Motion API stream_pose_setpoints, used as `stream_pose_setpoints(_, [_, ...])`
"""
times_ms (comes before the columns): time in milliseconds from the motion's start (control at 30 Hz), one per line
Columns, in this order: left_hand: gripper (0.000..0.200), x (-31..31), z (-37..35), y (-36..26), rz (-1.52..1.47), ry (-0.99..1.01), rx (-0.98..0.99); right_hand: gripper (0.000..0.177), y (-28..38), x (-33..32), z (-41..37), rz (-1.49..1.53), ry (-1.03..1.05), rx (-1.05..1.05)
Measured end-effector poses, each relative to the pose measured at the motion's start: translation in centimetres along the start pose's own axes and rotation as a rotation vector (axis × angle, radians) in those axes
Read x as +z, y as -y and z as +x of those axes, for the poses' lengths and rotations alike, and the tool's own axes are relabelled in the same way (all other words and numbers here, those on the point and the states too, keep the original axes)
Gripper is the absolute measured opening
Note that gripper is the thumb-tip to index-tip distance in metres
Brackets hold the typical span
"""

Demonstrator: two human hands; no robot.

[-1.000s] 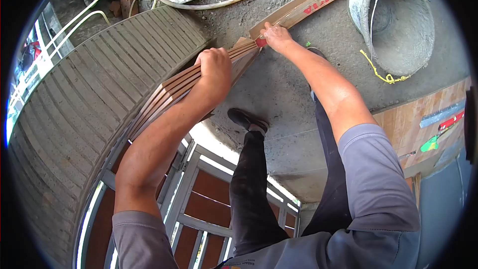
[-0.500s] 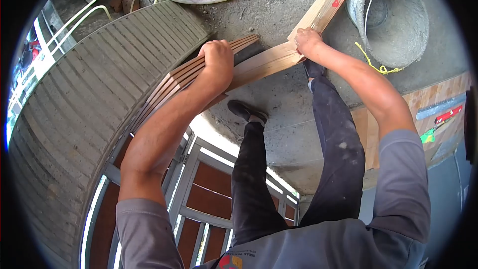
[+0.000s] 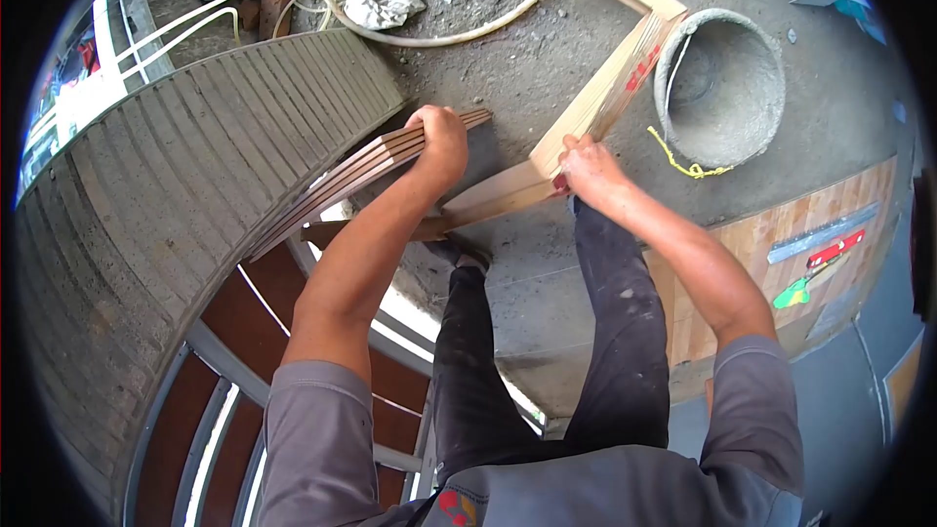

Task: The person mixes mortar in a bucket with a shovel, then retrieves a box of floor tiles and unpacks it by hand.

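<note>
My left hand (image 3: 441, 144) is closed over the top of a stack of thin, flat, tile-like pieces (image 3: 356, 168) with brown edges, which stands against the ribbed concrete slab (image 3: 210, 146). My right hand (image 3: 591, 172) grips a corner of a long cardboard wrapper (image 3: 597, 88) with red lettering. From that corner, one side of the wrapper runs back toward the stack, between my hands. Another side stretches away from me, then bends left at its far corner. My fingertips are partly hidden on both hands.
A cement-crusted bucket (image 3: 766, 88) with a yellow cord (image 3: 695, 172) stands to the right. Beyond my right arm lie a red tool (image 3: 836, 249) and a green-handled trowel (image 3: 793, 295) on a wood-patterned surface (image 3: 727, 239). A pale hose (image 3: 459, 39) coils at the upper left.
My right hand has drawn the cardboard wrapper closer to my leg, and more of its far end shows. My left hand stays on the stack. The camera view has shifted.
</note>
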State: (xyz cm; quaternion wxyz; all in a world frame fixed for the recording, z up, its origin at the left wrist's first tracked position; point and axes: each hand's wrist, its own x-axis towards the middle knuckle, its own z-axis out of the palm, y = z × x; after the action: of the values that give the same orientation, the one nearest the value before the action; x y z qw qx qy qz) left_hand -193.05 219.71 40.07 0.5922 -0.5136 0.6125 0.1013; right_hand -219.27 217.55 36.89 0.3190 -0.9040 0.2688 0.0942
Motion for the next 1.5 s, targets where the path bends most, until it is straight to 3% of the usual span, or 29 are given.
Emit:
stream_pose_setpoints(33, [0.032,0.1,-1.1,-0.4,0.07,-0.155,-0.092,0.014,0.3,0.2,-0.1,0.013,-0.019,-0.004])
stream_pose_setpoints(133, [0.035,1.2,-1.5,-0.3,-0.159,-0.58,0.116,0.012,2.8,-1.6,-1.0,0.045,-0.064,-0.04])
stream_pose_setpoints(167, [0.032,1.1,-2.9,-0.8,-0.468,-0.652,0.18,0.014,3.7,-2.5,-1.4,0.022,-0.088,-0.059])
stream_pose_setpoints(200, [0.036,-0.2,-4.5,-1.3,-0.724,-0.567,0.193,0.016,4.8,-3.9,-1.7,-0.002,-0.117,-0.079])
stream_pose_setpoints(267, [0.05,-2.2,-7.6,-1.0,-1.78,-0.244,0.369,0.011,6.4,-6.9,-2.7,0.046,-0.072,-0.11])
stream_pose_setpoints(333, [0.062,-1.5,-9.2,-3.4,-2.271,-0.166,0.372,0.01,8.0,-10.2,-3.6,0.073,-0.168,-0.212])
stream_pose_setpoints(400, [0.07,-3.8,-11.4,-2.9,-2.161,-0.187,0.242,0.009,10.0,-13.6,-4.9,-0.034,-0.202,-0.269])
stream_pose_setpoints(467, [0.069,-4.9,-12.4,-1.6,-2.376,0.086,0.344,0.008,11.4,-16.2,-6.1,0.001,-0.133,-0.307])
stream_pose_setpoints(567, [0.07,-7.9,-15.1,0.4,-2.384,-0.027,0.428,0.008,12.3,-20.1,-7.5,0.001,-0.086,-0.315])
stream_pose_setpoints(667, [0.079,-10.6,-18.1,2.2,-2.566,-0.03,0.558,0.012,12.7,-25.0,-9.6,0.023,-0.299,-0.397])
stream_pose_setpoints(700, [0.078,-11.6,-19.5,2.7,-2.662,-0.004,0.591,0.024,13.1,-26.8,-10.4,0.074,-0.222,-0.375])
stream_pose_setpoints(800, [0.07,-14.8,-23.4,3.4,-2.704,-0.255,0.531,0.034,14.6,-33.2,-14.7,0.355,-0.624,-0.311])
stream_pose_setpoints(833, [0.07,-16.2,-25.3,3.8,-2.722,-0.255,0.527,0.061,14.2,-33.5,-16.0,0.286,-0.632,-0.116])
stream_pose_setpoints(933, [0.064,-18.0,-28.0,3.6,-2.755,-0.428,0.628,0.088,13.2,-33.5,-17.4,0.433,-0.903,0.244])
stream_pose_setpoints(967, [0.058,-19.2,-30.2,3.9,-2.74,-0.475,0.69,0.108,12.8,-33.2,-17.7,0.708,-0.751,0.309])
stream_pose_setpoints(1000, [0.055,-20.3,-32.8,4.2,-2.712,-0.53,0.75,0.101,14.4,-34.5,-18.4,0.911,-0.687,0.252])
stream_pose_setpoints(1067, [0.066,-20.1,-34.5,3.4,-2.354,-0.647,0.829,0.092,17.4,-37.0,-19.2,0.956,-0.739,0.237])
stream_pose_setpoints(1100, [0.064,-20.3,-36.2,3.7,-2.353,-0.627,0.889,0.073,17.7,-37.4,-19.3,1.029,-0.825,0.255])
stream_pose_setpoints(1167, [0.063,-20.7,-39.5,5.0,-2.344,-0.577,1.012,0.063,19.2,-38.8,-20.9,1.088,-0.908,0.209])
stream_pose_setpoints(1267, [0.048,-21.0,-45.1,10.4,-1.914,-0.787,0.69,0.049,21.2,-40.9,-24.2,1.011,-0.953,0.152])
stream_pose_setpoints(1300, [0.047,-21.2,-47.0,11.9,-1.862,-0.974,0.572,0.048,22.8,-42.2,-25.6,0.986,-0.959,0.144])
stream_pose_setpoints(1333, [0.044,-21.3,-49.0,14.4,-1.835,-0.881,0.398,0.047,24.5,-43.4,-27.2,0.965,-0.963,0.139])
stream_pose_setpoints(1367, [0.038,-20.9,-49.0,15.7,-1.906,-1.028,0.277,0.046,25.7,-44.6,-28.7,0.995,-0.936,0.119])
stream_pose_setpoints(1400, [0.033,-21.3,-50.1,16.8,-1.972,-1.433,0.263,0.048,26.5,-45.7,-30.2,0.945,-0.967,0.106])
stream_pose_setpoints(1433, [0.037,-21.4,-51.3,19.2,-1.697,-1.676,0.13,0.049,27.2,-46.5,-31.7,0.901,-0.988,0.096])
stream_pose_setpoints(1467, [0.055,-21.4,-51.8,21.2,-1.659,-1.664,0.097,0.051,28.0,-47.1,-33.2,0.863,-0.999,0.088])
stream_pose_setpoints(1500, [0.071,-21.6,-52.2,23.2,-1.44,-1.813,0.023,0.052,28.8,-47.7,-34.7,0.871,-1.0,0.073])
